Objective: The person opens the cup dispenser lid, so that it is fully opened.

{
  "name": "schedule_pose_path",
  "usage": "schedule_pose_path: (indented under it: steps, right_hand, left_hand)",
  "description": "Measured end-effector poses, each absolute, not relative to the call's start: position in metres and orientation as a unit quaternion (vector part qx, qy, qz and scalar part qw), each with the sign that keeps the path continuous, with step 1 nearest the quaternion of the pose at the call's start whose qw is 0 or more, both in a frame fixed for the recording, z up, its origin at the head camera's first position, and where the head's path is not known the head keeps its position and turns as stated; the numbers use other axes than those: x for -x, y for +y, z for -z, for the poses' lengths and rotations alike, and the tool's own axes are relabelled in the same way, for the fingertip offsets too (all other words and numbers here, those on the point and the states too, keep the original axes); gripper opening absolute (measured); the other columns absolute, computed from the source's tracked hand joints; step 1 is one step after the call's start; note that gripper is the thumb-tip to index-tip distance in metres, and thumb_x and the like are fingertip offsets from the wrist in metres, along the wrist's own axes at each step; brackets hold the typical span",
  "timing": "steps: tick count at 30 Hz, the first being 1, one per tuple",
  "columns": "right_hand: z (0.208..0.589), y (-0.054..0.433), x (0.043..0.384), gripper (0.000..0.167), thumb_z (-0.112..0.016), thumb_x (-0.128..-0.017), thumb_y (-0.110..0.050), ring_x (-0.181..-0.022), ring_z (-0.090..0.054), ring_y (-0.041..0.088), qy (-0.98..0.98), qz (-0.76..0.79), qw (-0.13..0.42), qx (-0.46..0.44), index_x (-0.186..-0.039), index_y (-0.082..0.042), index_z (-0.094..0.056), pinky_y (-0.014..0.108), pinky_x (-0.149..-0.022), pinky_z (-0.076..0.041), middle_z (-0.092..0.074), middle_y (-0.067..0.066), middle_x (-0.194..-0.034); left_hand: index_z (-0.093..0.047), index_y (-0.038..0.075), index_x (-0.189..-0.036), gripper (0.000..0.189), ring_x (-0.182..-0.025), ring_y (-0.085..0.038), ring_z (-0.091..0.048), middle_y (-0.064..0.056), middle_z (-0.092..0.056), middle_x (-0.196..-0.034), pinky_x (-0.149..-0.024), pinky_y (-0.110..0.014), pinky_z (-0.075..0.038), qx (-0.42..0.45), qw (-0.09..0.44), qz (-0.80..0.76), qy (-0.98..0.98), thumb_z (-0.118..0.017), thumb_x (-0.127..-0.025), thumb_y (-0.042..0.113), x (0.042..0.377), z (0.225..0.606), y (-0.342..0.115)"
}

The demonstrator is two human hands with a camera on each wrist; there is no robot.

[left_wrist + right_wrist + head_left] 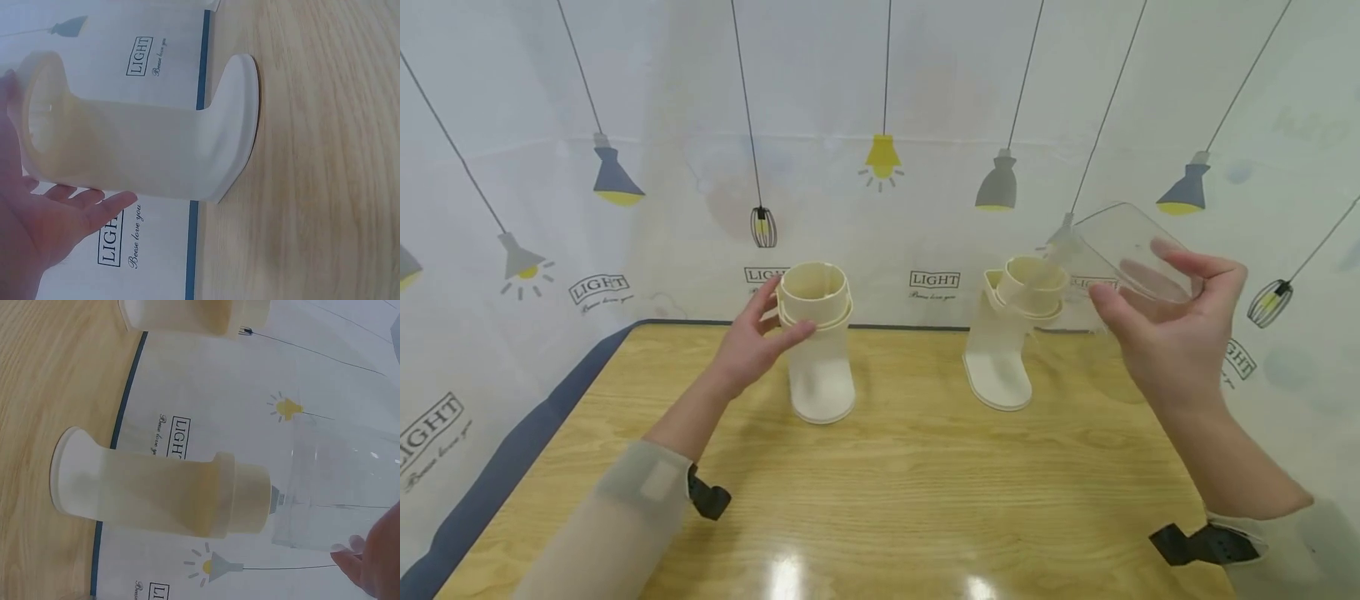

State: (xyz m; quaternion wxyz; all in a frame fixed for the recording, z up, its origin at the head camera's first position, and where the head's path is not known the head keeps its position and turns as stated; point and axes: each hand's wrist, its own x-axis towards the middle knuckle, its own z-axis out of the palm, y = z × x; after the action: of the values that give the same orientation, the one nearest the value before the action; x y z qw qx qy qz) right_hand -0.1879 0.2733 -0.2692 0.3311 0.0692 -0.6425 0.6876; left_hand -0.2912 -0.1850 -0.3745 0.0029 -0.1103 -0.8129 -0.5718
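Two cream plastic stands with round, open-topped collars and rounded feet are upright on the table. My left hand (752,342) holds the left stand (820,367) by its collar, thumb at the front and fingers at the side. The left wrist view shows the fingers along that stand's side (137,147). Up to the right, my right hand (1183,333) grips a clear plastic container (1131,242) between thumb and fingers. The container is in the air, beside and above the collar of the right stand (162,490). Its lower outline is faint in the head view.
The wooden table (880,483) has a dark blue edge (203,69) at the back. Behind it hangs a white cloth (820,100) printed with lamps and "LIGHT" labels. Black straps are worn on both wrists.
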Motion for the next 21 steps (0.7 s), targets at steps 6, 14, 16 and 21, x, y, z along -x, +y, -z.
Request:
schedule_pose_path:
  steps: [6,14,16,21]
  right_hand:
    - [0.279,0.293,0.183,0.069,-0.088,-0.083,0.001,-0.127,-0.068,0.023,-0.639,-0.676,0.365,-0.033,-0.136,-0.017,-0.048,0.014,-0.085,-0.061,-0.051,0.001,-0.154]
    - [0.303,0.325,0.180,0.073,-0.091,-0.087,-0.012,-0.116,-0.069,0.009,-0.728,-0.589,0.345,0.068,-0.141,-0.025,-0.043,0.009,-0.087,-0.056,-0.048,-0.009,-0.153]
    - [0.310,0.331,0.180,0.073,-0.091,-0.088,-0.014,-0.113,-0.068,0.005,-0.743,-0.570,0.339,0.091,-0.141,-0.027,-0.042,0.007,-0.085,-0.055,-0.047,-0.011,-0.152]
    - [0.329,0.346,0.177,0.072,-0.089,-0.091,-0.018,-0.107,-0.065,0.002,-0.768,-0.542,0.315,0.130,-0.141,-0.030,-0.039,0.006,-0.082,-0.055,-0.047,-0.014,-0.143]
  left_hand:
    - [-0.014,0.043,-0.176,0.099,-0.162,-0.046,-0.038,-0.015,-0.028,-0.180,-0.123,-0.066,-0.045,0.113,-0.008,0.570,-0.814,-0.079,-0.101,0.047,0.294,0.374,-0.188]
    - [-0.016,0.045,-0.176,0.098,-0.161,-0.048,-0.039,-0.017,-0.030,-0.179,-0.123,-0.066,-0.045,0.116,-0.011,0.571,-0.813,-0.079,-0.101,0.046,0.298,0.374,-0.188]
    - [-0.016,0.044,-0.176,0.098,-0.162,-0.048,-0.038,-0.017,-0.030,-0.179,-0.123,-0.066,-0.045,0.118,-0.012,0.572,-0.811,-0.079,-0.101,0.046,0.299,0.373,-0.187]
    - [-0.013,0.041,-0.177,0.100,-0.163,-0.047,-0.036,-0.017,-0.030,-0.179,-0.125,-0.064,-0.044,0.119,-0.019,0.579,-0.807,-0.079,-0.101,0.044,0.302,0.371,-0.187]
